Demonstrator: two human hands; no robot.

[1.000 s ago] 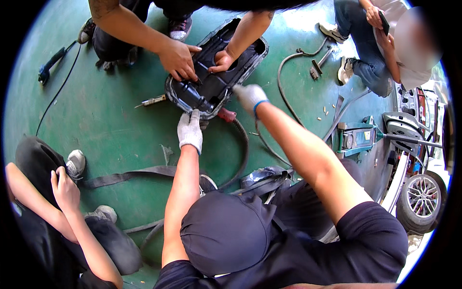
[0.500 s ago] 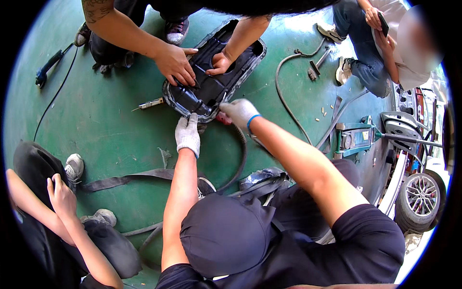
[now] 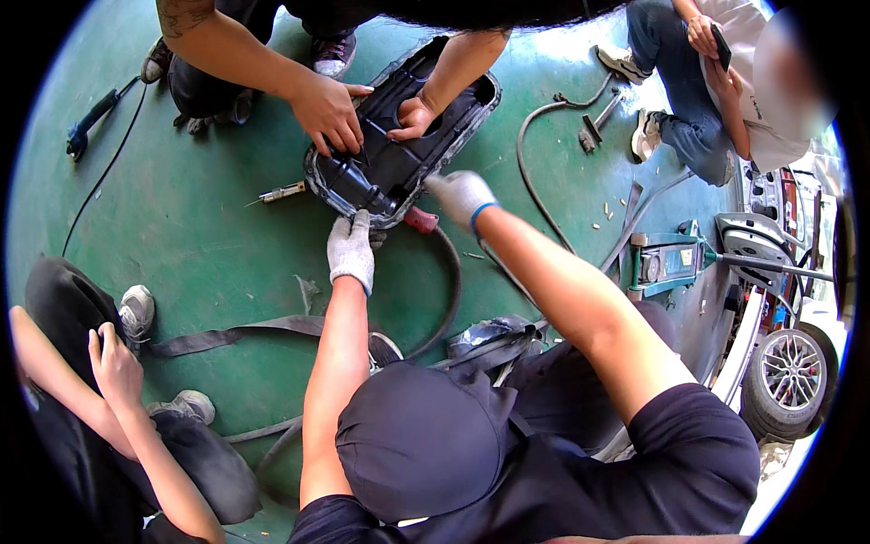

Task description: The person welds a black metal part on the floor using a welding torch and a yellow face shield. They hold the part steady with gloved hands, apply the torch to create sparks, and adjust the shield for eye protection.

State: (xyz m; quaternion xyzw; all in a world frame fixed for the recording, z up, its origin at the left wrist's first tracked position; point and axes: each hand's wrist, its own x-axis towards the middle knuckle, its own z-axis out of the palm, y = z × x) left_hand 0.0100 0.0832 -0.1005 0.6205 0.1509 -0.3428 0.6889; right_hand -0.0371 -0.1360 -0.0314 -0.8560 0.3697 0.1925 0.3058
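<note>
A black oil pan [image 3: 390,172] lies on the green floor [image 3: 199,236]. My left hand [image 3: 352,249], in a white glove, rests with its fingertips on the pan's near corner. My right hand [image 3: 460,195], also gloved and blurred, hovers just beside the pan's right edge with nothing in it, above a red-handled tool [image 3: 419,219]. Another person's two bare hands [image 3: 331,113] press on the pan from the far side, one on its rim and one inside it.
A screwdriver [image 3: 281,192] lies left of the pan. A grey hose [image 3: 535,136] curves at the right. A floor jack [image 3: 671,263] and a car wheel [image 3: 788,381] stand at the right. A strap [image 3: 236,334] crosses the floor. People crouch at lower left [image 3: 113,363] and upper right [image 3: 716,82].
My right hand dipped toward the pan's near right edge, then lifted slightly to the right. My left hand stayed at the pan's corner. The other person's hands kept their place.
</note>
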